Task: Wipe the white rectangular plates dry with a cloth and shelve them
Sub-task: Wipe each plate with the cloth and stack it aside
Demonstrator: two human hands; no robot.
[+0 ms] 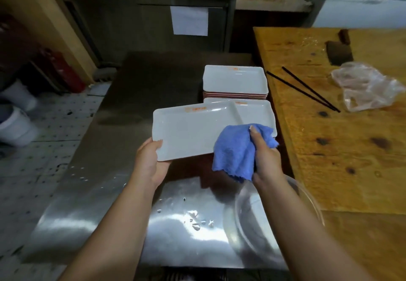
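My left hand (151, 164) grips the near left corner of a white rectangular plate (189, 131), held tilted above the steel table (123, 192). My right hand (265, 159) holds a blue cloth (235, 151) against the plate's right end. Under that end lies another white plate (259, 113). Behind it stands a stack of white plates (235, 80) with pinkish rims showing below the top one.
A clear bowl (248, 219) sits on the table under my right forearm. Water drops (197, 221) lie on the steel. To the right is a wooden counter (351, 148) with black chopsticks (307, 89), a plastic bag (364, 85) and a cleaver (338, 52).
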